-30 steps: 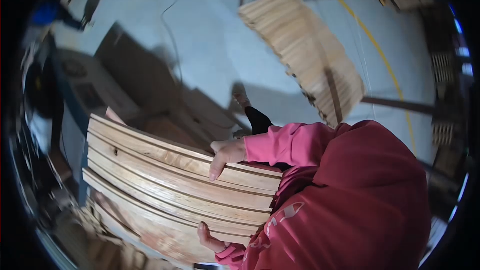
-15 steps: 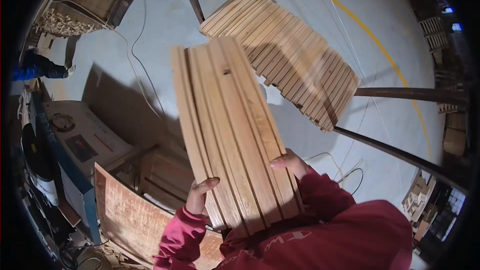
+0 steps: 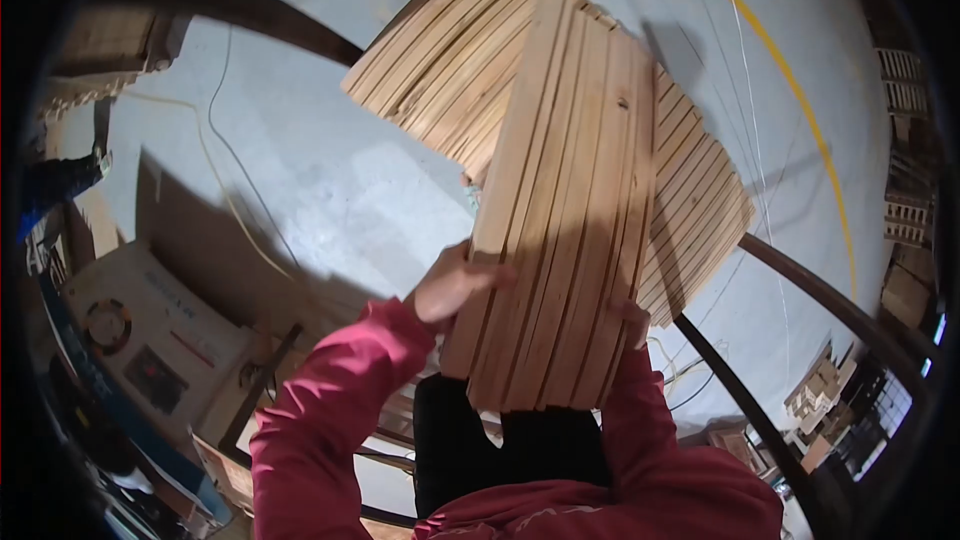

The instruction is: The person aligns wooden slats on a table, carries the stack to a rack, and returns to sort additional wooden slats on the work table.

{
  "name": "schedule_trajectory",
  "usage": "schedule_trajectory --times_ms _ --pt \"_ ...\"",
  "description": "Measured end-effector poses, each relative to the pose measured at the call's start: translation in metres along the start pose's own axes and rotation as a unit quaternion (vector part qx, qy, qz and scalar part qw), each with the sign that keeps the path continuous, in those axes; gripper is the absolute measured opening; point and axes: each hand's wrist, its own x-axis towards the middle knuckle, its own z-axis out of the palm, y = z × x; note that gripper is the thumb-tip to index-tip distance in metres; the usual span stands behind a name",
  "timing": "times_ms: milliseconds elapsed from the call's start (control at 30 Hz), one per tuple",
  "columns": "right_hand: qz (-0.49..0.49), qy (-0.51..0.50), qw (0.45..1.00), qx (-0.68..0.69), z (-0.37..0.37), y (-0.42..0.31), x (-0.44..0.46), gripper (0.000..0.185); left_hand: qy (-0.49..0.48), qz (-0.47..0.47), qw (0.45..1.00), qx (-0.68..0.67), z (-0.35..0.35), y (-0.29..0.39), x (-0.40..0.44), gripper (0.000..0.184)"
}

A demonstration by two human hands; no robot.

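Note:
Between my two hands is a bundle of several long, narrow wooden strips (image 3: 565, 210), side by side, with a dark knot near the far right edge. My left hand (image 3: 455, 285) is closed on the bundle's left side near its close end. On the right side, my right hand (image 3: 630, 322) grips the same bundle, its fingers mostly hidden. The far end overlaps in view a long row of wooden strips (image 3: 700, 200) on a dark-legged rack; whether they touch, I cannot tell.
A machine with a pale panel (image 3: 160, 340) stands at the lower left. Dark metal bars (image 3: 840, 295) extend from the rack. Cables (image 3: 235, 190) lie on the floor, and a yellow line (image 3: 790, 80) curves at the right. Another person's leg (image 3: 60, 180) shows at the far left.
The bundle has swung away from the lower left and now lies over the wooden row in view. Both hands still hold it, and the rack appears closer.

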Motion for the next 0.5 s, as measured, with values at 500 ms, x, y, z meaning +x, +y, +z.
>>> schedule_trajectory --times_ms 500 --pt "-0.176 -0.113 0.978 -0.017 0.088 0.002 0.330 0.017 0.060 -0.040 0.989 0.131 -0.209 0.064 0.305 0.045"
